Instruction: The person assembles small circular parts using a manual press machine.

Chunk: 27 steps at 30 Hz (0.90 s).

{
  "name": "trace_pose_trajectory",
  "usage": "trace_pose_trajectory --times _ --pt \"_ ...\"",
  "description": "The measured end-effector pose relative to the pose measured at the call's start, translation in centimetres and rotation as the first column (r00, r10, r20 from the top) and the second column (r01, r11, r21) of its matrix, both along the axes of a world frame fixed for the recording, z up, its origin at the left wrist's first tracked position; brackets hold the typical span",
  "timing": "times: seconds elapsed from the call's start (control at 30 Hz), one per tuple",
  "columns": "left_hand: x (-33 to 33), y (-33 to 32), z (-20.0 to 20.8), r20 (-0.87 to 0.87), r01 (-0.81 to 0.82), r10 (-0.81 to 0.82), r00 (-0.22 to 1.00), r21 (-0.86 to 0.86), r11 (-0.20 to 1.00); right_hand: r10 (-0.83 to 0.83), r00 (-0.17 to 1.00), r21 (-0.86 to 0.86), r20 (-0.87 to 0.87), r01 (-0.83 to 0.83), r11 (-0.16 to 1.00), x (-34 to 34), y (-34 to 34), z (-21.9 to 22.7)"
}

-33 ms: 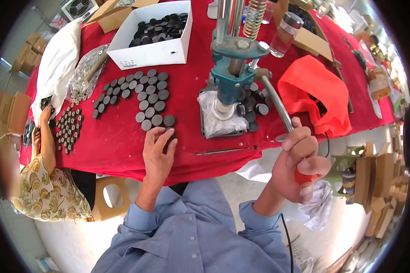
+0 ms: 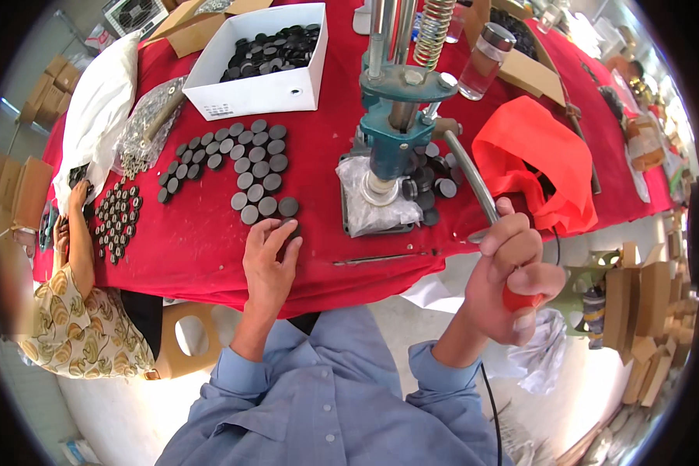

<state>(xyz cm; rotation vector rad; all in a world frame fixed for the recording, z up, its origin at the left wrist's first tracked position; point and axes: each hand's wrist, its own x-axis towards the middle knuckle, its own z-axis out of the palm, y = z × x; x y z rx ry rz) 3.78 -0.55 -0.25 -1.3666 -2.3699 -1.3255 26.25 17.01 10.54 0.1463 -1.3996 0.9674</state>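
Note:
My left hand (image 2: 270, 260) rests on the red cloth at the near end of rows of round black caps (image 2: 266, 206). Its bent fingers and thumb close round one dark cap (image 2: 296, 231), mostly hidden by them. My right hand (image 2: 512, 279) is wrapped round the red grip (image 2: 520, 300) of a metal lever (image 2: 471, 175). That lever runs up to a teal hand press (image 2: 388, 147) with a spring above it. Clear plastic (image 2: 357, 190) wraps the press base below the ram. More black caps (image 2: 425, 177) lie heaped behind and right of the base.
A white box (image 2: 307, 89) of black discs stands behind the rows. Small metal-centred pieces (image 2: 118, 217) lie at left, near another person's arm (image 2: 79, 241). Right of the lever are an orange-red cloth bag (image 2: 512, 144) and a lidded glass jar (image 2: 485, 62). A thin rod (image 2: 377, 259) lies near the front edge.

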Motion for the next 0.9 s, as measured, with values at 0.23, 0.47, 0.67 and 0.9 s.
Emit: trace_pose_trajectory --times 0.23,0.47,0.67,0.9 --pt "0.2 2.8 -0.1 0.043 0.069 -0.075 0.996 0.120 0.990 0.131 0.988 0.036 0.086 -0.134 0.990 -1.3 2.8 5.2" --pt "2.4 9.9 2.4 0.152 0.175 -0.199 0.968 0.158 0.972 0.269 0.947 -0.051 0.178 -0.264 0.963 -4.0 7.8 10.5" --pt "3.1 12.6 2.3 0.129 0.203 -0.224 0.966 0.155 0.967 0.286 0.944 -0.018 0.167 -0.287 0.958 -4.6 7.6 10.8" --pt "2.6 11.6 3.0 0.093 0.220 -0.235 0.967 0.146 0.964 0.325 0.941 -0.043 0.094 -0.322 0.946 -3.7 7.0 9.2"
